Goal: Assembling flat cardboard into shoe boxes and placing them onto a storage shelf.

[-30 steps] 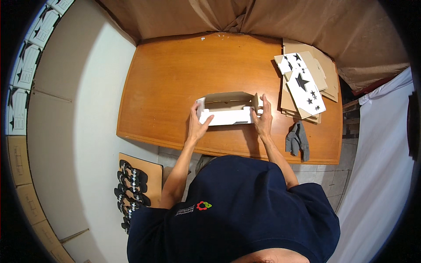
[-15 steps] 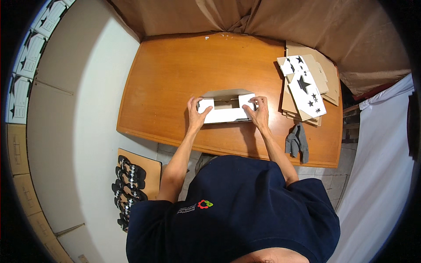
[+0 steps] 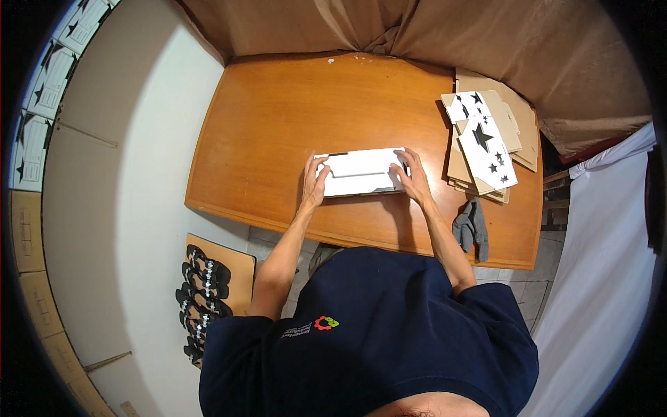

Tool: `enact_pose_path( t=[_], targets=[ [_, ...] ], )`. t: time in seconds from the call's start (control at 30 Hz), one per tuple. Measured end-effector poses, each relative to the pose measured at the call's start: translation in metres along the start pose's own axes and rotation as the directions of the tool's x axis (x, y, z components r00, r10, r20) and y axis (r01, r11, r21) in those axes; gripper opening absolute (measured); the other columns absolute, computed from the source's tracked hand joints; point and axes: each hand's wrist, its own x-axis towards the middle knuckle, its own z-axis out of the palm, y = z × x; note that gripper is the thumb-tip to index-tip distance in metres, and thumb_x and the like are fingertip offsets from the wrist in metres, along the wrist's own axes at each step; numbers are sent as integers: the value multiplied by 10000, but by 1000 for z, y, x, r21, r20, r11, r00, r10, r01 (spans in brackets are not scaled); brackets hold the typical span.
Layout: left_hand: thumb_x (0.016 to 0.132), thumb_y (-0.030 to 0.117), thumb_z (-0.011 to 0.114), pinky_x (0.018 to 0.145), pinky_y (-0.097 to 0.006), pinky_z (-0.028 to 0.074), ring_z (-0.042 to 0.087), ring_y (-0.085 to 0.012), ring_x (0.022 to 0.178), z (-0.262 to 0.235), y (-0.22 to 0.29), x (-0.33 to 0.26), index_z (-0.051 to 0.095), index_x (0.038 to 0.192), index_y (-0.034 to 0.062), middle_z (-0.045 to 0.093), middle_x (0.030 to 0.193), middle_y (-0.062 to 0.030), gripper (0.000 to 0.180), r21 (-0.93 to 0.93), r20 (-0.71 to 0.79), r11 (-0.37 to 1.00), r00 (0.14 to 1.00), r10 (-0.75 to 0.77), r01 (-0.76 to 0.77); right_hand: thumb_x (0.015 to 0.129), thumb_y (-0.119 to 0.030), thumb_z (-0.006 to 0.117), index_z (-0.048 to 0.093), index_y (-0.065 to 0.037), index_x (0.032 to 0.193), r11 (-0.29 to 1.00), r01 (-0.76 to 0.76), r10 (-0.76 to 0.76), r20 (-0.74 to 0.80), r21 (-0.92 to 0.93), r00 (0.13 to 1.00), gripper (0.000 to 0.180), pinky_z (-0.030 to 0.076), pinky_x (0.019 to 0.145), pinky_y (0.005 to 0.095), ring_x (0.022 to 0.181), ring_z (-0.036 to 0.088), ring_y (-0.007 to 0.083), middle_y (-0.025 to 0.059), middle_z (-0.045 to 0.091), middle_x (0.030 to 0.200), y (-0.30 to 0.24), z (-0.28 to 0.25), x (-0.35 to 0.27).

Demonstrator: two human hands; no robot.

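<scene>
A long, narrow white cardboard box point(image 3: 361, 164) with small black patches lay on a broad orange-brown wooden table point(image 3: 278, 118), near the middle of the table's front edge; its long axis ran left to right, roughly along that edge, the right end slanting slightly farther from the person; its flapped side faced up, the flaps down, with a seam running lengthwise along the top.

The person's bare left hand point(image 3: 316, 182) clasped the box's left end, fingers bent along the outside, thumb parted from them over the top; the bare right hand point(image 3: 414, 181) held the right end likewise, so both hands covered the short ends.

Toward the table's far right corner lay a pile of flat brown cardboard sheets point(image 3: 523, 130), topped by a white cardboard piece with black stars point(image 3: 483, 153); near the table's front right corner lay a crumpled grey cloth point(image 3: 474, 229); both lay apart from the box.

Beyond the table's far edge hung brown fabric point(image 3: 306, 28); right of the table hung white fabric point(image 3: 601, 257); off the table's front left corner, black sandals with silvery ornaments point(image 3: 218, 276) rested on a flat tan board point(image 3: 241, 267).
</scene>
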Motion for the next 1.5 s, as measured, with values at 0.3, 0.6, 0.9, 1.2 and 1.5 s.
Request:
enact_pose_path(
  t=[0.3,0.6,0.9,1.2,1.5],
  targets=[
    [889,333,836,1191,-484,338,378,-363,1450,7,7,-1,490,1441,50,427,1516,-213,710,41,-48,999,999,-1,3,854,-555,788,593,-117,1273,982,-149,151,14,-120,988,637,582,913,541,1213,634,383,142,561,1375,-25,2,9],
    [943,533,706,1135,-476,391,453,-372,1387,9,21,-4,345,1597,28,379,1556,-250,901,27,-179,989,974,-135,143,910,-734,576,424,-118,1573,975,-222,222,-25,-24,975,917,507,1041,537,1236,619,429,242,542,1441,-20,-2,7],
    [994,769,378,1134,-448,371,498,-350,1351,-14,16,14,507,1477,-32,540,1480,-218,944,-408,-29,810,881,-473,421,957,-848,240,571,62,1424,782,-484,479,119,392,870,1075,420,1104,451,1294,585,394,283,632,1366,-14,-10,13],
    [1058,354,605,1080,-385,451,551,-225,1271,-35,-2,5,602,1236,42,609,1317,-106,359,-826,-77,554,952,-296,105,1020,-731,373,702,-7,1152,497,-258,379,60,828,924,806,475,1024,413,1160,635,266,153,694,1207,11,-7,16],
    [971,290,749,940,-310,492,626,-169,1094,-29,0,-19,692,1323,72,667,1247,-91,417,-517,15,777,911,-411,359,974,-237,746,733,-43,1240,757,-307,307,101,577,946,329,563,727,295,889,680,172,92,707,1105,24,8,-2]
  ],
)
